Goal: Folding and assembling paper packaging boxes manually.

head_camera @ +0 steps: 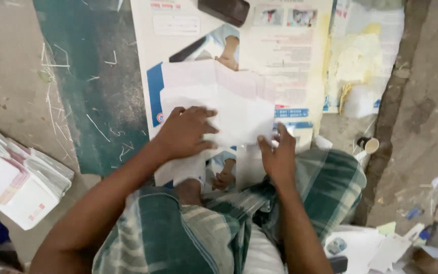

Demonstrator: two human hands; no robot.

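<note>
Head view: person seated on the floor, working over a printed poster sheet (198, 30).
Work item: stack of white paper sheets (229, 101), lying flat on the poster just ahead of the knees.
Left hand (186, 133): palm down, fingers spread, pressing the stack's near left part; not closed round anything.
Right hand (279, 156): fingertips on the stack's near right edge; a pinch cannot be confirmed.
Handling judgement: light, thin, limp, easily creased; sheets likely slide apart. Best taken at an edge, other palm steadying.
Nearby: finished paper bundle (16, 182) well to the left.
</note>
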